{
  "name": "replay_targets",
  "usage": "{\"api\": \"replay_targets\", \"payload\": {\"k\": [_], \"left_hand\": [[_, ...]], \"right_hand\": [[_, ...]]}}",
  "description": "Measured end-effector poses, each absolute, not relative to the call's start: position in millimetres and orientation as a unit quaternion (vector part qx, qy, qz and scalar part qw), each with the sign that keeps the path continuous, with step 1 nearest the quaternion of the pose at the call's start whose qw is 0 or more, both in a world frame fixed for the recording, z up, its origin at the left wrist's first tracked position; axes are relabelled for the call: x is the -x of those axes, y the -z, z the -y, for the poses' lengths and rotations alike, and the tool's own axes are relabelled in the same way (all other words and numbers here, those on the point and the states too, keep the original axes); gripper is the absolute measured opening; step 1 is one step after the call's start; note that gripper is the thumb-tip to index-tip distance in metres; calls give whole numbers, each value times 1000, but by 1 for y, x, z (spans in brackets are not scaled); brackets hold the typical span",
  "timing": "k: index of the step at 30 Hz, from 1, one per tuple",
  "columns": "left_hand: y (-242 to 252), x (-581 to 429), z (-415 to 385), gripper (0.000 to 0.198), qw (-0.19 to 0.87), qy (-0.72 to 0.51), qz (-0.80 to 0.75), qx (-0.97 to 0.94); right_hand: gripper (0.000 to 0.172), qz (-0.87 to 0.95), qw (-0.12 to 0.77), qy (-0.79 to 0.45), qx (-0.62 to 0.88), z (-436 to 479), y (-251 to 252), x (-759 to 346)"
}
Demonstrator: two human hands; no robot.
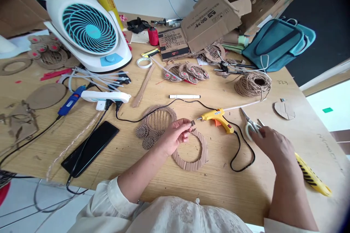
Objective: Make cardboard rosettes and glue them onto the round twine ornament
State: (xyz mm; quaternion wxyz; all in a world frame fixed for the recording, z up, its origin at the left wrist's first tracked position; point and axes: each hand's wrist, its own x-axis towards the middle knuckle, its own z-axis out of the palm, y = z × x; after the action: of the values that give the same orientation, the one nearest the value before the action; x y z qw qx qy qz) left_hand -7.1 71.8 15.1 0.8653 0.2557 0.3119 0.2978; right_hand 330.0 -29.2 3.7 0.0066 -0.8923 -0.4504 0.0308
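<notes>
My left hand (178, 134) pinches a small strip of brown cardboard (193, 123) between thumb and fingertips. Just below it lies a corrugated cardboard ring (202, 156), partly covered by the hand. To its left is a round cardboard piece (147, 118) with a woven-looking centre and fan-shaped rosettes (148, 142). My right hand (273, 147) has its fingers closed at the white handles of the scissors (250, 123), whose blades point away from me. Between the hands, a yellow glue gun (216, 116) with an orange trigger lies on its side, nozzle towards my left hand.
A yellow cutter (313, 175) lies right of my right forearm. A twine ball (253, 84), white marker (184, 97), power strip (106, 97), black phone (90, 149) and blue glue gun (71, 100) lie around. Behind stand a fan (90, 32), cardboard box (210, 20) and teal bag (276, 45). The glue gun's cord crosses the table.
</notes>
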Motion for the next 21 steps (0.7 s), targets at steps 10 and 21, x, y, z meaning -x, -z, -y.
{"api": "replay_targets", "payload": {"k": [10,21], "left_hand": [[-15,9,-75,25,895,-302,-267,-190],[-16,8,-71,11,939,-258,-201,-102]], "right_hand": [[30,431,124,-139,883,74,-22,-331],[42,497,70,73,862,66,-1,-318]]}}
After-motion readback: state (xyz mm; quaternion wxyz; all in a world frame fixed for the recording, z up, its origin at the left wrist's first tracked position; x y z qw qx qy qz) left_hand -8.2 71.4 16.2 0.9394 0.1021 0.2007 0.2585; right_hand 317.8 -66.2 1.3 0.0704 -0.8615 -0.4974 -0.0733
